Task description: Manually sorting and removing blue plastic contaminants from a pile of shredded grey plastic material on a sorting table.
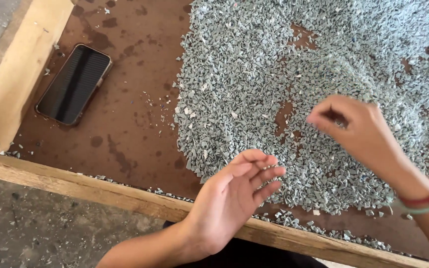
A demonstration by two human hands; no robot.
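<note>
Right hand (358,130), fingertips pinched shut, hovers directly over wide far-right heap of grey-green plastic chips (254,74); open, empty left hand (234,196) sits nearer, at heap's near edge.

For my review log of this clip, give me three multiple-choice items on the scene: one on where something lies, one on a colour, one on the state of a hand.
1. Where does the phone lie?
A. on the bare brown board left of the heap
B. on top of the heap
C. in the left hand

2. What colour are most of the plastic flakes?
A. bright red
B. grey-green
C. black

3. How is the left hand held?
A. clenched in a fist
B. flat, palm down on the flakes
C. open, palm turned up, with nothing visibly in it

Answers:
1 A, the phone rests screen up near the wooden frame, clear of the flakes.
2 B, the heap is pale grey-green throughout.
3 C, its fingers are spread loosely, while the right hand pinches above the heap.
</note>
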